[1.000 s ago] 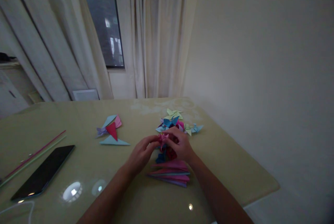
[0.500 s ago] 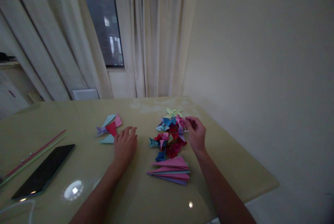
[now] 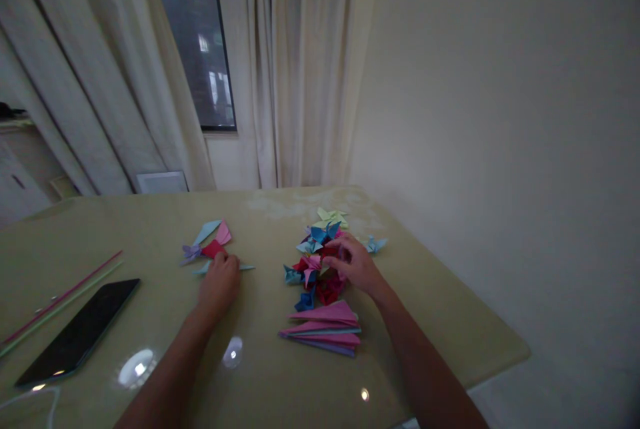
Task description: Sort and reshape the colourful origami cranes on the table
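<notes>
My left hand (image 3: 220, 280) is closed, low on the table's left half. Its fingers rest at a red folded paper (image 3: 213, 249), and a light blue folded paper (image 3: 247, 267) pokes out on both sides beneath them. Which one they grip is partly hidden. Nearby lie a purple paper piece (image 3: 191, 254), a pink one (image 3: 224, 233) and another light blue one (image 3: 206, 232). Over a colourful heap of origami cranes (image 3: 313, 262) hovers my right hand (image 3: 357, 265), thumb and fingers apart. A separate light blue crane (image 3: 375, 244) lies just beyond it.
Several narrow folded papers (image 3: 325, 329), pink, blue and purple, lie in front of the heap. Light green cranes (image 3: 331, 217) sit behind it. A black phone (image 3: 80, 330) and two thin sticks, pink (image 3: 65, 295) and green (image 3: 63, 309), lie at left. A wall (image 3: 475, 182) borders the table's right.
My left hand has moved left and its fingers have closed at the folded papers. My right hand has shifted left over the heap, its fingers spreading; the light blue crane beyond it now shows.
</notes>
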`<state>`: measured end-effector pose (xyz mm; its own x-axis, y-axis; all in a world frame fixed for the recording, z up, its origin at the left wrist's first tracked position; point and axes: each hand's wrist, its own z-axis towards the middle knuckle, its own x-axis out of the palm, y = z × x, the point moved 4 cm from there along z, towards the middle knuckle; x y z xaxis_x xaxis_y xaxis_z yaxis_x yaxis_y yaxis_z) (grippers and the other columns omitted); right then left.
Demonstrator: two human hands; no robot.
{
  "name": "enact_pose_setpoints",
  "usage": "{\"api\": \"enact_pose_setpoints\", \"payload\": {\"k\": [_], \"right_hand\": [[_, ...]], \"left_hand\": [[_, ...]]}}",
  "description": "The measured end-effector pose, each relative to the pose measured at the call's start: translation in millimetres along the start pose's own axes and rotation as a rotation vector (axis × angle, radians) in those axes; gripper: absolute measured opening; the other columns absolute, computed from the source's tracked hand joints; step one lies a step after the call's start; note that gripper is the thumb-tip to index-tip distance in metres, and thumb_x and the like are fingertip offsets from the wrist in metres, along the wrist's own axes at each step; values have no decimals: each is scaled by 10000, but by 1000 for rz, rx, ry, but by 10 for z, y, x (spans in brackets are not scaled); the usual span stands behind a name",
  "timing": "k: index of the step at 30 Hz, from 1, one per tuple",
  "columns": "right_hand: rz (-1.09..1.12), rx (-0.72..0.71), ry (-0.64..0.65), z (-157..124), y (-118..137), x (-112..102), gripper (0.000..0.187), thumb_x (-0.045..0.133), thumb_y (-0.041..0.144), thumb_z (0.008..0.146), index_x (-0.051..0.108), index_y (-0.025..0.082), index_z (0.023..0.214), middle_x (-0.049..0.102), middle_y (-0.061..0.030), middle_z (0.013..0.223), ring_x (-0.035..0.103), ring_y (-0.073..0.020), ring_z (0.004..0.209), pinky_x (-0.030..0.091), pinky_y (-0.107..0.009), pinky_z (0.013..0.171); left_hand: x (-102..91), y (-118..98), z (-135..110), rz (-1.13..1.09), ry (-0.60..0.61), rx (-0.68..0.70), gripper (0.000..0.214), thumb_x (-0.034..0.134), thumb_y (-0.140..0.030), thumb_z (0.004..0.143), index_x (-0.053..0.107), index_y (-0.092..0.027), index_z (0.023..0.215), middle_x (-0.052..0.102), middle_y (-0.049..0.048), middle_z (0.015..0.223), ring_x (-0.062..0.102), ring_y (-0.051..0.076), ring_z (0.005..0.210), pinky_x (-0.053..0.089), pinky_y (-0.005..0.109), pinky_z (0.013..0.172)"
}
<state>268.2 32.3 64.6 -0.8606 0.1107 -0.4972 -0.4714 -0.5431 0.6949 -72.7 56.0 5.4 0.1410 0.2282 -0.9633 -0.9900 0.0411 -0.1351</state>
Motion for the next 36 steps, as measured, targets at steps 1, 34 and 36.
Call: {"api": "enact_pose_setpoints", "payload": {"k": [1,34,36], "right_hand": [[-50,-49,26,-15,44,113,313,856,401,855,769,231,1103,683,-63,1054,647,-225,926,541,-367,852],[17,-123,-91,-167,411,385,236,636,368,1035,724,216,1193,663,-59,989,621,-186,780,535,-308,748],[-10,-184,-25,-187,424,431,430,727,401,976,651,236,1366,669,-102,1188,666,-243,1005,563,-363,907]], "left_hand": [[24,21,38,-25,19,29,373,374,-146,1007,737,-86,1062,678,213,1151,668,289,1067,526,403,988],[-494,-413,-196,-1027,-705,-57,335,582,-514,972,626,-183,1005,652,10,788,620,158,668,507,272,614],[-438,-548,-184,-1309,-508,-73,372,646,-559,927,611,-196,995,653,-14,734,629,145,614,515,257,579]]}}
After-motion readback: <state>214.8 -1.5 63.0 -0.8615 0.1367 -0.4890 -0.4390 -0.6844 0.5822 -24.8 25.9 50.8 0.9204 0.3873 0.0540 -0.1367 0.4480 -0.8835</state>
